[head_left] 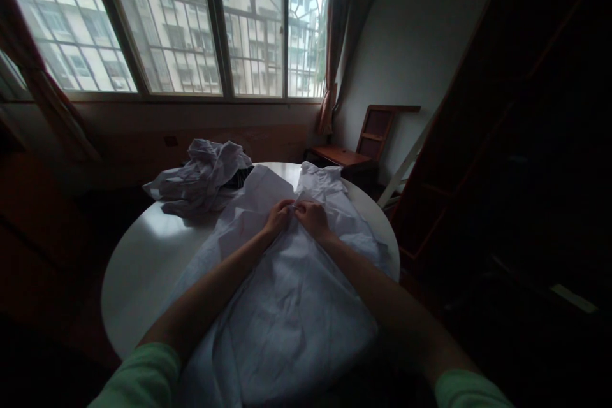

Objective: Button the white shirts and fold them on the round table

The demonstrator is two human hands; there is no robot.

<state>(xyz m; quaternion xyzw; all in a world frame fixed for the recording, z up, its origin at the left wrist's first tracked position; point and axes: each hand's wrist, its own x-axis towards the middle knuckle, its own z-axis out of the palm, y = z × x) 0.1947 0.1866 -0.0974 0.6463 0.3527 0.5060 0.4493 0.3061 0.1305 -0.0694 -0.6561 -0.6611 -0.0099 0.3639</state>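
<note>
A white garment (287, 293), perhaps a shirt or coat, lies spread over the round table and hangs over its near edge. My left hand (278, 215) and my right hand (312, 217) meet near its far end, fingertips almost touching. Both pinch the white cloth there; any button or small fastening between the fingers is too small to make out. Just beyond the fingers, a flap of the cloth (268, 185) stands up a little. To the right, another white cloth piece (322, 173) with a gathered end lies flat, partly beneath the garment.
A crumpled heap of pale garments (205, 172) sits at the table's back left, with something dark beside it. The white round table (138, 268) shows bare at left. Behind stand a wooden chair (375, 134) and barred windows (176, 32). Dark furniture (459, 140) rises at right.
</note>
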